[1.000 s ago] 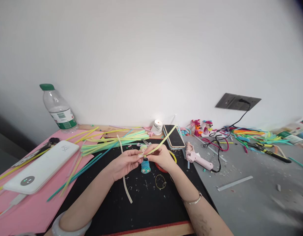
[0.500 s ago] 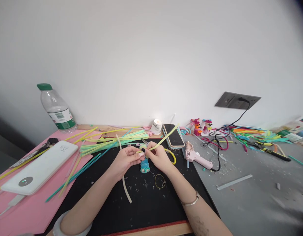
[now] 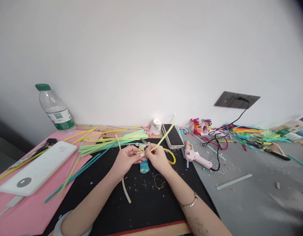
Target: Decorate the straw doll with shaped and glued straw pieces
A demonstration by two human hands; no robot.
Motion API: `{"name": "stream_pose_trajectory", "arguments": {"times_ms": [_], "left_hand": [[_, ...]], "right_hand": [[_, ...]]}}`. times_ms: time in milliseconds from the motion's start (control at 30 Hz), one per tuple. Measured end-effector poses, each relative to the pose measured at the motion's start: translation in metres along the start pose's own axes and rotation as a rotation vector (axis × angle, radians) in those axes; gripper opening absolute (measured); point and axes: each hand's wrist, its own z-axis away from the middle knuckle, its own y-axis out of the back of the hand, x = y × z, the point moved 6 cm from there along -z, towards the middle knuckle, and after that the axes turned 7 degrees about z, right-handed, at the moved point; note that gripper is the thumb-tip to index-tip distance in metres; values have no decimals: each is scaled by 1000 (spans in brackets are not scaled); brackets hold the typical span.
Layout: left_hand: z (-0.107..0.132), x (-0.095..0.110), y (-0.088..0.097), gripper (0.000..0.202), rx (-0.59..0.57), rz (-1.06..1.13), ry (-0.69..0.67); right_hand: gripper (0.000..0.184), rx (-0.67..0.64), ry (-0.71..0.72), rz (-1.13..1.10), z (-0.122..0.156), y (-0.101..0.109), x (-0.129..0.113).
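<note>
Both hands meet over the black mat [image 3: 151, 209]. A pale yellow pipe cleaner [image 3: 163, 138] runs between them, its long end slanting up to the right. My left hand [image 3: 126, 160] pinches its short end between thumb and fingers. My right hand [image 3: 156, 157] has its thumb and fingers closed on it close by. Just below the fingertips lies a small blue pipe-cleaner figure [image 3: 144, 166], its upper part hidden by the hands. A cream pipe cleaner [image 3: 126, 190] passes under my left wrist. A thin gold ring [image 3: 159, 181] lies right of the figure.
A bundle of pale green pipe cleaners [image 3: 112, 144] lies behind my left hand. The pink glue gun [image 3: 198, 159] and a phone [image 3: 173, 136] sit to the right, with pliers [image 3: 271, 151] farther off. At left are a white power bank [image 3: 40, 167] and a bottle [image 3: 56, 109].
The long end of the pale yellow pipe cleaner has shifted slightly left. Both hands keep their pinch in nearly the same place, and the view has moved a little.
</note>
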Motion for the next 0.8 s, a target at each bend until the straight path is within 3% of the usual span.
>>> {"name": "stream_pose_trajectory", "arguments": {"times_ms": [200,433,800], "left_hand": [[-3,-3,7,19,-14,200,85],[-3,-10,5,9,-55,304,205],[-3,-4,8,21,-34,141,70]], "right_hand": [[18,-14,89,-118,-4,7,-3],[21,-156,92,-129,-4,4,0],[11,-144,145,80,-4,5,-1]]}}
